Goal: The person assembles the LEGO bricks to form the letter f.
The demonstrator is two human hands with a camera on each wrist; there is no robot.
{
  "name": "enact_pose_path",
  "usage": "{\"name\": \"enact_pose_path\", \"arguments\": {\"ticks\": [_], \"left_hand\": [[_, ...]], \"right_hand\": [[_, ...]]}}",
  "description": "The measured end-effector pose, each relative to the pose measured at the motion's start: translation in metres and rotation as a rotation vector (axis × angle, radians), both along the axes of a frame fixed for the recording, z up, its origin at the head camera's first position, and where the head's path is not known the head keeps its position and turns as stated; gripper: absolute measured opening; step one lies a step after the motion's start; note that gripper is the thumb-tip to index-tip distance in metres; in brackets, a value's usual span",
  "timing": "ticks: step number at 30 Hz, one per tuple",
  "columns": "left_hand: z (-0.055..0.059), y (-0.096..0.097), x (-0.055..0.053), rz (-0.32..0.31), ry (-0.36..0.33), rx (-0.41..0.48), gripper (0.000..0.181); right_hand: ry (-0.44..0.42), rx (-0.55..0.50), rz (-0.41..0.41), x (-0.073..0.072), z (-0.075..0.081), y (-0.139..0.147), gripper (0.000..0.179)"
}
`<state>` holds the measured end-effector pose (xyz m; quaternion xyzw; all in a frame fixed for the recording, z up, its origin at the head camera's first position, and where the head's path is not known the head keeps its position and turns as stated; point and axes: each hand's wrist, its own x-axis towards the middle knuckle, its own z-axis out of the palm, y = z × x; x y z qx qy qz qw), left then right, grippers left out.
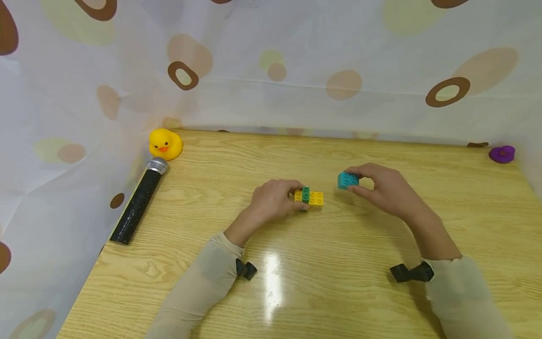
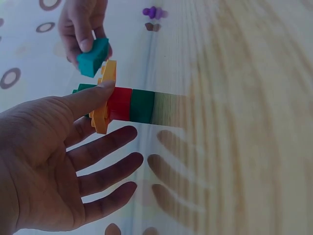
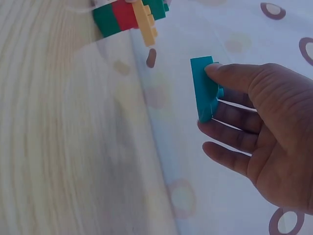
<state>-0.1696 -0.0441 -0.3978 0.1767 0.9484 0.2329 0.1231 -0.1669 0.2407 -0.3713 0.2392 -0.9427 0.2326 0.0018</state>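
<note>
My left hand (image 1: 275, 200) pinches a small stack of toy building bricks between thumb and forefinger; the other fingers are spread. From the bottom, the stack has a green brick (image 2: 142, 106), a red brick (image 2: 120, 104), a longer yellow brick (image 1: 316, 198) jutting out sideways, and another green brick (image 1: 306, 194) on top. Its base appears to stand on the table. To the right, my right hand (image 1: 387, 190) holds a teal brick (image 1: 347, 180) with studs by its sides, raised above the table. The teal brick is apart from the stack.
A yellow rubber duck (image 1: 165, 144) sits at the table's back left corner, with a black microphone (image 1: 139, 202) lying in front of it. At the far right back is a small purple toy (image 1: 502, 154). Patterned curtain (image 1: 296, 61) hangs behind the wooden table (image 1: 322, 282).
</note>
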Motion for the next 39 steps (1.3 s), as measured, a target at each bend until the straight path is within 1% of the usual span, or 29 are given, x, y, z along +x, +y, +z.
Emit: {"name": "enact_pose_path", "arguments": {"ticks": [4, 11, 15, 19, 23, 26, 31, 39], "left_hand": [[0.000, 0.000, 0.000, 0.011, -0.013, 0.006, 0.055], [-0.001, -0.001, 0.000, 0.009, -0.002, 0.002, 0.053], [0.000, -0.003, 0.000, 0.007, 0.004, -0.005, 0.053], [0.000, -0.004, 0.000, 0.005, 0.003, -0.006, 0.054], [0.000, -0.003, 0.000, -0.016, -0.001, -0.005, 0.054], [0.000, -0.002, 0.001, -0.020, -0.006, -0.005, 0.054], [0.000, -0.002, 0.002, -0.007, -0.022, -0.007, 0.053], [0.000, -0.001, 0.001, -0.013, -0.011, 0.000, 0.054]], "right_hand": [[-0.006, -0.012, 0.012, -0.002, 0.005, -0.010, 0.039], [0.006, -0.052, 0.040, -0.004, 0.007, -0.024, 0.038], [-0.006, -0.066, 0.057, -0.005, 0.009, -0.034, 0.037], [-0.012, -0.090, 0.082, -0.005, 0.005, -0.042, 0.037], [0.005, -0.112, 0.094, -0.003, -0.002, -0.044, 0.036], [0.009, -0.126, 0.099, -0.002, -0.005, -0.046, 0.035], [-0.007, -0.124, 0.117, 0.000, -0.006, -0.052, 0.034], [0.004, -0.094, 0.140, -0.001, -0.004, -0.058, 0.036]]}}
